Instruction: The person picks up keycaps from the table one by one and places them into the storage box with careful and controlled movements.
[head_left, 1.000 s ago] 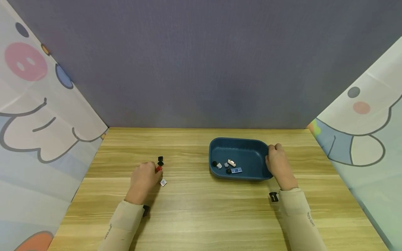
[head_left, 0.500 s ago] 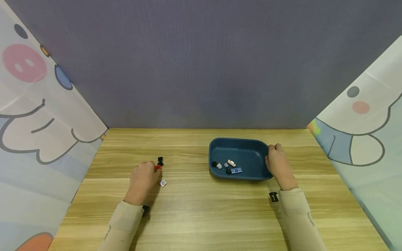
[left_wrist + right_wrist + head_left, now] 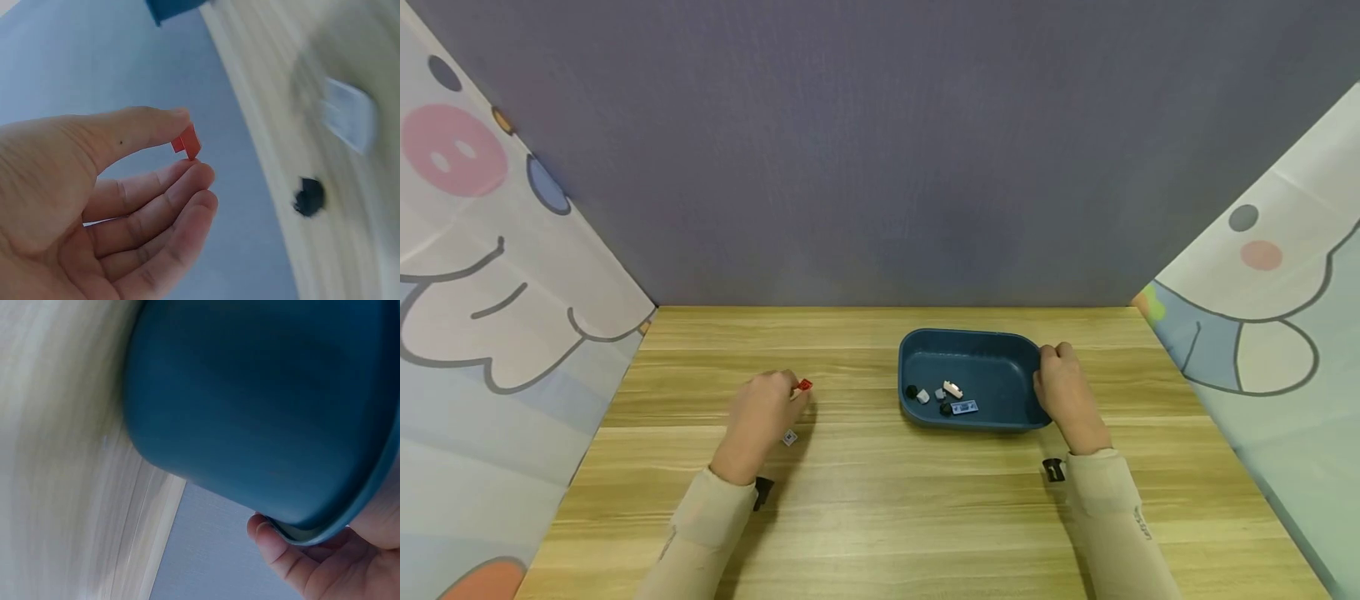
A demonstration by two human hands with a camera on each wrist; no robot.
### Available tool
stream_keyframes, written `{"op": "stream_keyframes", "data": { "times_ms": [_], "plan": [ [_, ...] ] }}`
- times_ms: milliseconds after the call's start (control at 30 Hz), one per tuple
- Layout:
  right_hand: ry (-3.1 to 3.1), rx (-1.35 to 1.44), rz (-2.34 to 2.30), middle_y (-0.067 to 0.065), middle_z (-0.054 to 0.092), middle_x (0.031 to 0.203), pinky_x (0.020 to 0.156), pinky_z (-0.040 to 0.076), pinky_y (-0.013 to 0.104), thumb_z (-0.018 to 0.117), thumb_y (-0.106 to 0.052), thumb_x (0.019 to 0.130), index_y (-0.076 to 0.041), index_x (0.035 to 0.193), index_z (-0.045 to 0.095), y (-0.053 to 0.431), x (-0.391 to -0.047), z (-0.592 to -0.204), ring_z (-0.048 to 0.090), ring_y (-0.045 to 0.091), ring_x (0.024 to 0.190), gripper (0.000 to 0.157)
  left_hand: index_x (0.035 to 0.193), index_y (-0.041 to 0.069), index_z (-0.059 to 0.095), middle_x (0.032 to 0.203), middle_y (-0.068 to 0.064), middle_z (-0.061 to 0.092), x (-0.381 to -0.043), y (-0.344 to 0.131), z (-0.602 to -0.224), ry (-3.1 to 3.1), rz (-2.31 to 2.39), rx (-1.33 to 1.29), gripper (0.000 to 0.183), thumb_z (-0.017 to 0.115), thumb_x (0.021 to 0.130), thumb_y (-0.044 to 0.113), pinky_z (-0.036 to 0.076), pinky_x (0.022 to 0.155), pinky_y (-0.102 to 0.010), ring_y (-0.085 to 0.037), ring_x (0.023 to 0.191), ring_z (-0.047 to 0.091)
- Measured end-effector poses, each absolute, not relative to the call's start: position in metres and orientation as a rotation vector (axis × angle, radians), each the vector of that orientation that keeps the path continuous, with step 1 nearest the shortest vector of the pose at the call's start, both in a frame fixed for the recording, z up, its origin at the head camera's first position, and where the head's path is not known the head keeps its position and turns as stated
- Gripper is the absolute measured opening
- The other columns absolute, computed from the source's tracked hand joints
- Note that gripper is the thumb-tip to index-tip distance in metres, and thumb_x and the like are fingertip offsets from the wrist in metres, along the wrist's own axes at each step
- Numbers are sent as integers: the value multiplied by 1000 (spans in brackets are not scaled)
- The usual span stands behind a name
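Between thumb and fingertips, my left hand pinches a small red building-block piece, held above the table left of the bin. A white square tile with a printed mark lies on the table beside that hand. One small black piece shows in the left wrist view; in the head view the hand hides the black pieces. My right hand grips the right end of a dark blue bin, fingers over its rim. Inside the bin lie several small pieces, among them a light-blue printed tile and a cream piece.
The wooden table runs back to a grey-purple panel. Printed cartoon sheets stand along both sides. A black wrist device sits by the right cuff, and another by the left.
My left hand has lifted the red piece from beside the black pieces and moved right and slightly away from me. The right hand and the bin stay where they were.
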State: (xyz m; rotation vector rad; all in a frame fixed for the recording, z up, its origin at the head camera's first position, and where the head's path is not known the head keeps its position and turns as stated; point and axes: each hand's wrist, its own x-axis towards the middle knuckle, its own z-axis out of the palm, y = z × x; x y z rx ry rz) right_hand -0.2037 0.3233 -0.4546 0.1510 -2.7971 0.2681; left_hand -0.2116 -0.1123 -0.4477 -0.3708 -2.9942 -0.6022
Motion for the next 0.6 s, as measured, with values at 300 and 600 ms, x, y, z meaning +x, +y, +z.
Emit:
{"op": "stream_keyframes", "data": {
  "times_ms": [300,600],
  "plan": [
    [-2812,135,299,36,47,94,66,53,52,62,13,86,24,106,54,322,-202,-453,56,46,79,25,83,8,72,74,-2,65,-213,-76,-429,-2953,-606,-533,17,78,89,23,38,47,-27,-12,51,45],
    [-2812,146,278,35,48,93,66,53,51,63,12,86,22,102,54,324,-205,-455,55,45,78,21,77,13,67,65,5,52,-217,-35,-417,-2925,-596,-718,21,78,89,26,39,50,-28,-11,56,44]
  ]
}}
